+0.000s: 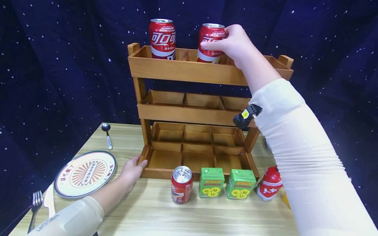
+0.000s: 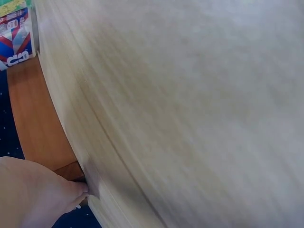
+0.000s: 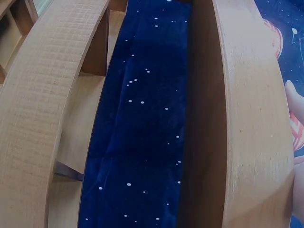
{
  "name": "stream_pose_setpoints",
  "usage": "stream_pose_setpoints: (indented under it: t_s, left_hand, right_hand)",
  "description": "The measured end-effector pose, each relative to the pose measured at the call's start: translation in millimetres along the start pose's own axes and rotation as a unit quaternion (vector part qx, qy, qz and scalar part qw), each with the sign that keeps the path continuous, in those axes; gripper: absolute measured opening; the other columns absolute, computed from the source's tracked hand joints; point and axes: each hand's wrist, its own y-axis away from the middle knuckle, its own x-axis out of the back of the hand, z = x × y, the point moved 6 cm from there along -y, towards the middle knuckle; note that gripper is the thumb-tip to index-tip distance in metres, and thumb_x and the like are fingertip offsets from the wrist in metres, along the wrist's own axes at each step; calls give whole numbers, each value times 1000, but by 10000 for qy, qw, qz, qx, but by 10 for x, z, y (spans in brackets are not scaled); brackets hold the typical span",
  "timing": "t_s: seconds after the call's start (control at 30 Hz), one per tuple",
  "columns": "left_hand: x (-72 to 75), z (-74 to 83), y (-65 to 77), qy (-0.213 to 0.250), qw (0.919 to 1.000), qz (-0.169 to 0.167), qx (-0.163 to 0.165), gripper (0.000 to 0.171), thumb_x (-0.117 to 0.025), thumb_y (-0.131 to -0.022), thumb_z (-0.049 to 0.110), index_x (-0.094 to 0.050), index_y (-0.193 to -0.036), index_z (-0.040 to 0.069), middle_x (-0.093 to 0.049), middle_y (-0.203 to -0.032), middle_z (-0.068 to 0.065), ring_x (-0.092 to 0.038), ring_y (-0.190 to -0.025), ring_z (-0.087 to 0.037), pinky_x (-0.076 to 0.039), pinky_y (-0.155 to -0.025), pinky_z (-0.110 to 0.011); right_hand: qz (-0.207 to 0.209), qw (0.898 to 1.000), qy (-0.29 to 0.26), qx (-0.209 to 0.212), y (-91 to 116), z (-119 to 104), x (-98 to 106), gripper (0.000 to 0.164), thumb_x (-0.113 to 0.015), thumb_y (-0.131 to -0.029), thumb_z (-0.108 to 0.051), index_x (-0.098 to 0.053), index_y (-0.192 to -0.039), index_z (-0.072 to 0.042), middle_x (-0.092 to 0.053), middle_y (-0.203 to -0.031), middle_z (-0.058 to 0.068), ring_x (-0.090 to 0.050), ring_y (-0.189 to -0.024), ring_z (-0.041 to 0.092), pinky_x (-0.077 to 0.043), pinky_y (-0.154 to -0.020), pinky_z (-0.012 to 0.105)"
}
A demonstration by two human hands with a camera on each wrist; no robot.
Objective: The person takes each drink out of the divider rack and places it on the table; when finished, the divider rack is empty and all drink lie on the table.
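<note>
A wooden three-tier rack stands on the table. On its top tier, my right hand grips a red cola can, thumb across the front; the can's base is hidden behind the front board. To the left, another cola can stands in the same tier. My left hand holds the rack's lower left corner, its thumb on the wooden side; the left wrist view shows the hand at that corner. In the right wrist view, only part of the right hand shows, beyond the top board.
Before the rack stand a third cola can, two green drink cartons and a red bottle. At left lie a plate, a spoon, a fork and a white knife.
</note>
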Motion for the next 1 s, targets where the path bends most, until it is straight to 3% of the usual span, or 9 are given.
stream_pose_setpoints:
  t_s: [0.27,0.4,0.57,0.77,0.9,1.0]
  left_hand:
    - [-6,29,-9,-18,10000,8,-43,63,-45,-94,23,-12,-140,-5,-10,-144,-23,-8,-131,-37,-11,-106,-48]
    - [-14,39,-21,3,10000,-13,-85,62,-45,-94,21,-12,-140,-6,-9,-145,-23,-7,-131,-36,-11,-107,-47]
    - [1,55,-23,-5,9999,-11,-130,62,-45,-94,21,-13,-139,-6,-10,-144,-23,-7,-131,-36,-11,-107,-47]
    - [13,72,-19,-31,9999,-29,-160,60,-45,-95,20,-14,-139,-6,-18,-142,-24,-15,-130,-36,-17,-106,-46]
    - [10,53,-10,-96,9999,0,-62,60,-45,-95,22,-15,-140,-4,-18,-143,-23,-15,-130,-36,-17,-106,-46]
    - [-3,26,-7,-43,10000,23,1,60,-45,-94,21,-16,-140,-4,-18,-143,-23,-14,-130,-35,-15,-106,-46]
  right_hand:
    - [327,9980,-208,507,73,-45,48,77,-76,-68,-31,-36,-131,-13,-43,-126,1,-42,-112,14,-38,-94,19]
    - [558,9909,-835,894,159,-138,149,71,-77,-69,-25,-40,-128,-11,-47,-123,3,-45,-111,13,-39,-92,16]
    - [549,9641,-1987,1674,349,-376,271,54,-74,-72,-11,-47,-119,-10,-53,-116,5,-49,-107,13,-42,-87,15]
    - [59,9224,-2877,2576,731,-570,208,44,-67,-76,4,-48,-115,-4,-55,-113,12,-51,-106,21,-44,-88,22]
    - [-299,9155,-3160,2473,1026,-520,1,41,-70,-71,6,-54,-108,2,-58,-106,17,-54,-100,27,-46,-87,30]
    - [-532,9256,-3060,2164,1242,-377,-222,38,-71,-69,6,-56,-105,4,-59,-101,19,-56,-93,29,-47,-86,34]
